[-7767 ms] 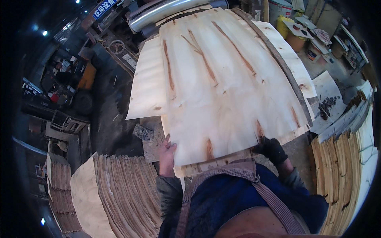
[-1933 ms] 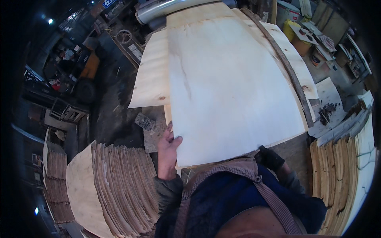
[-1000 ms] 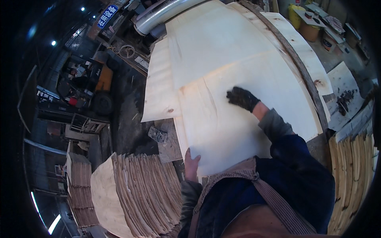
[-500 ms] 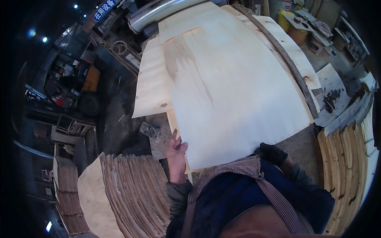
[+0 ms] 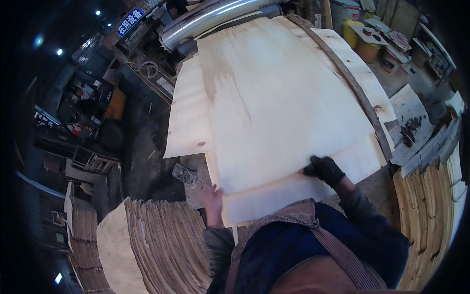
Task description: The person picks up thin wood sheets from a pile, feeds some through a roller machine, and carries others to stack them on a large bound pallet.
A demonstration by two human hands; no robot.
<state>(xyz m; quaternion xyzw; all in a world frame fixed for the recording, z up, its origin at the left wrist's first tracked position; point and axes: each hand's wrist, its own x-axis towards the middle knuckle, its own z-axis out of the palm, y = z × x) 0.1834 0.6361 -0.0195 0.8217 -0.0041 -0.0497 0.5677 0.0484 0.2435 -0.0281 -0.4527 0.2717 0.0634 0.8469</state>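
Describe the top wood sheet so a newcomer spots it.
Start at the silver cylinder. Below it, the top sheet reaches down to the gloved right hand. Unlike the lower sheet showing past its near edge, it has brownish streaks at left.

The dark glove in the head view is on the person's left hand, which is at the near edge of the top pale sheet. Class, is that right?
No: the head view shows the dark glove on the person's right hand, at the near edge of the top pale sheet. The left hand is bare.
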